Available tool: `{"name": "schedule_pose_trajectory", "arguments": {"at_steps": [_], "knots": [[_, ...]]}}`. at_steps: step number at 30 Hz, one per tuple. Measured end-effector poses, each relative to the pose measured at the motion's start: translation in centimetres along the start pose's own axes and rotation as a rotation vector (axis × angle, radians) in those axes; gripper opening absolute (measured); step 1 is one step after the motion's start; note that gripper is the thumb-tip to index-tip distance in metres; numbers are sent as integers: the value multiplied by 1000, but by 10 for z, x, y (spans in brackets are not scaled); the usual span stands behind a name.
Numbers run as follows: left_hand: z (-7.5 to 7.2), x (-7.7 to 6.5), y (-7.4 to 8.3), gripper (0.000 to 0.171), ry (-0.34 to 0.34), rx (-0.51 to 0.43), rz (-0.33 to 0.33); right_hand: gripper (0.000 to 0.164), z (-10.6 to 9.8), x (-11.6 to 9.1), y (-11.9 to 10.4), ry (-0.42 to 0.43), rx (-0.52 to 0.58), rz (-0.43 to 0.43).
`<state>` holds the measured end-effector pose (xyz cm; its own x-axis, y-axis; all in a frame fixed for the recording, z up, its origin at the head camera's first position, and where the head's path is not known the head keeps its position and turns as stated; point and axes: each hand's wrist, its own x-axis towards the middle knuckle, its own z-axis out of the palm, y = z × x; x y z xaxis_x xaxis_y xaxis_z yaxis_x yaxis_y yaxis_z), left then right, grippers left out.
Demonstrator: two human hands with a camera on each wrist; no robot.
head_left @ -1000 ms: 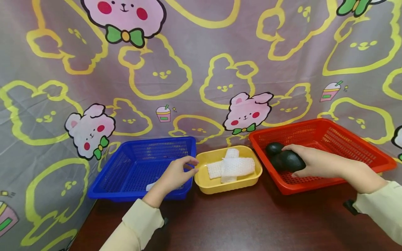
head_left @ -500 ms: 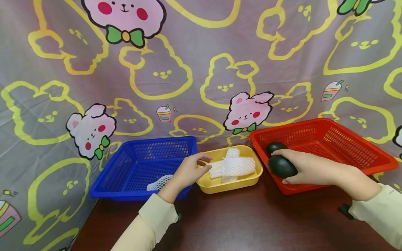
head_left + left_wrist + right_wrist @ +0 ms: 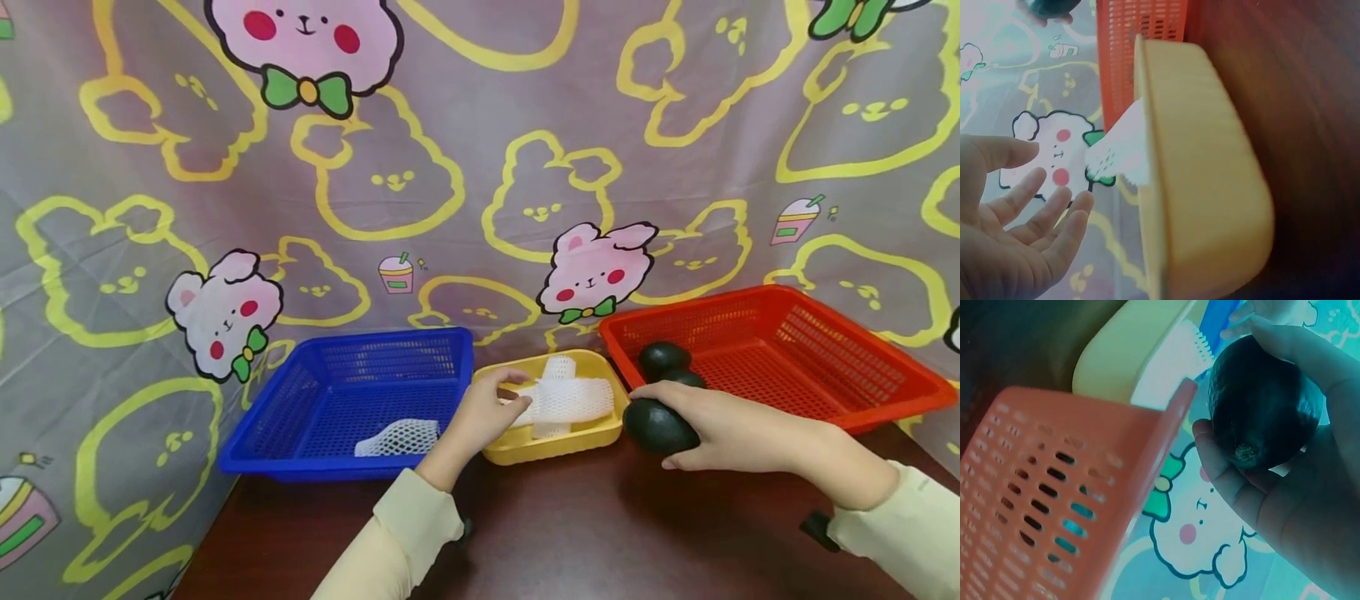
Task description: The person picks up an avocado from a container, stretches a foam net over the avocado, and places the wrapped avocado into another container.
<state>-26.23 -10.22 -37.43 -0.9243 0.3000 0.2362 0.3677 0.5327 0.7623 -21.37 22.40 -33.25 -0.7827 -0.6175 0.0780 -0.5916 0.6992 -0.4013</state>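
My right hand (image 3: 720, 429) grips a dark green avocado (image 3: 658, 426) at the front left corner of the red basket (image 3: 787, 379). In the right wrist view the avocado (image 3: 1260, 403) shows its stem scar, with fingers and thumb around it, above the basket's rim. Two more avocados (image 3: 664, 358) lie in the basket's left side. My left hand (image 3: 483, 412), fingers loosely bent and holding nothing, hovers over the left end of the yellow tray (image 3: 517, 451). White foam net sleeves (image 3: 573, 400) lie crossed in that tray. The left wrist view shows the hand (image 3: 1029, 219) beside the tray's rim.
A blue basket (image 3: 337, 400) stands at the left with one white foam net sleeve (image 3: 399, 438) in its front right corner. The dark wooden table (image 3: 555, 525) runs along the front. Behind everything hangs a patterned cloth (image 3: 465, 192).
My right hand has lifted the avocado leftward and toward me, out to the red basket's corner. My left hand has moved right, from the blue basket's edge to over the yellow tray.
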Motion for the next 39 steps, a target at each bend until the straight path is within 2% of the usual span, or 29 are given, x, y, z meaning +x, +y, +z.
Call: {"name": "schedule_pose_trajectory", "arguments": {"at_steps": [4, 11, 21, 27, 33, 39], "knots": [[13, -2, -2, 32, -6, -26, -26, 80, 6, -4, 0, -1, 7, -25], [31, 0, -3, 45, 20, 14, -54, 78, 15, -4, -6, -5, 1, -83], [41, 7, -8, 63, -25, -20, -129, 74, 34, 0, -15, -91, 59, -107], [47, 10, -13, 66, 4, -44, -145, 75, 53, 3, -13, -148, 117, -110], [50, 13, -17, 63, 73, -111, -171, 73, 71, 8, -9, -181, 126, -135], [52, 17, -20, 64, 56, -156, -211, 72, 86, 14, -5, -213, 161, -152]]}}
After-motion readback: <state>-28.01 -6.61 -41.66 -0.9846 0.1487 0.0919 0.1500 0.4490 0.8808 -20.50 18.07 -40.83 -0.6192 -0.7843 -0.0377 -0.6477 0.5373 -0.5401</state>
